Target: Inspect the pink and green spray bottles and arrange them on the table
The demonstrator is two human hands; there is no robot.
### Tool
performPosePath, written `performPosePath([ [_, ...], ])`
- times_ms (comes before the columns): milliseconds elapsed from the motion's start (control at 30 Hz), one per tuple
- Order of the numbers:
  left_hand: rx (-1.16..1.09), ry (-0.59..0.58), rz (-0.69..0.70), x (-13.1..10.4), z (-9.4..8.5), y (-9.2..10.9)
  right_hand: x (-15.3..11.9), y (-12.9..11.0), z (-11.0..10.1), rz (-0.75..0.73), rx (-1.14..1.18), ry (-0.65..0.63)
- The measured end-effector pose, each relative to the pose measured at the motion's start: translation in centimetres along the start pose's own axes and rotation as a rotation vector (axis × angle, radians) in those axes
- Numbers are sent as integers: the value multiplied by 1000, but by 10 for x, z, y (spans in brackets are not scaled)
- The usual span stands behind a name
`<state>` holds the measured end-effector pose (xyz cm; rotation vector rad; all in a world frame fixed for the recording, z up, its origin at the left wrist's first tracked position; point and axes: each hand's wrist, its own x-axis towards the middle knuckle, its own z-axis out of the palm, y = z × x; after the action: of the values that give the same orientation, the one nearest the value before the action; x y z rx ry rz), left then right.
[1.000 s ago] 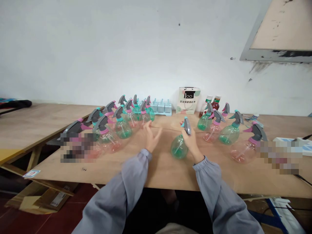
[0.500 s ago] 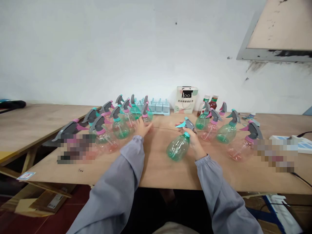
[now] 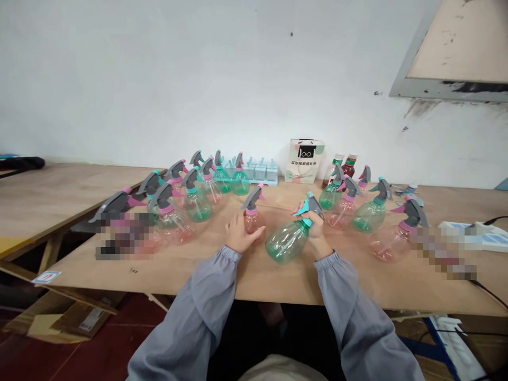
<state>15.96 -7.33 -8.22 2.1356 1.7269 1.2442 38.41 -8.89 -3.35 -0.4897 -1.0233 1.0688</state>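
My left hand [image 3: 241, 233] is wrapped around the body of a pink spray bottle [image 3: 253, 219] with a grey and pink trigger head. That bottle stands about upright near the middle of the table. To its right, my right hand [image 3: 316, 225] is closed around the trigger head and neck of a green spray bottle [image 3: 284, 242]. This one tilts, its base pointing left toward me. The two bottles are close together. On the left stands a group of other spray bottles, among them a green one [image 3: 198, 205]. More stand on the right, such as another pink one [image 3: 391, 243].
A light blue mould tray [image 3: 260, 174] sits at the back against the wall, left of a paper bag [image 3: 305, 164]. Two sauce bottles [image 3: 348, 168] stand beside the bag. A white power strip [image 3: 472, 233] with cables lies at the right of the wooden table [image 3: 190, 270].
My left hand has brought the pink spray bottle from the back-left group toward me and rightward. The green bottle in my right hand has tilted further, its base swinging left.
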Motion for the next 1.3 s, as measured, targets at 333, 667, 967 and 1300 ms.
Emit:
performPosePath([
  [333, -9, -8, 10, -2, -1, 0, -2, 0, 10, 56, 19, -22],
  [667, -22, -60, 9, 0, -6, 1, 2, -2, 5, 75, 80, 18],
  [967, -22, -53, 24, 0, -5, -1, -2, -1, 5, 105, 36, -8],
  [1300, -23, -65, 4, 0, -6, 0, -2, -3, -1, 104, 41, -17],
])
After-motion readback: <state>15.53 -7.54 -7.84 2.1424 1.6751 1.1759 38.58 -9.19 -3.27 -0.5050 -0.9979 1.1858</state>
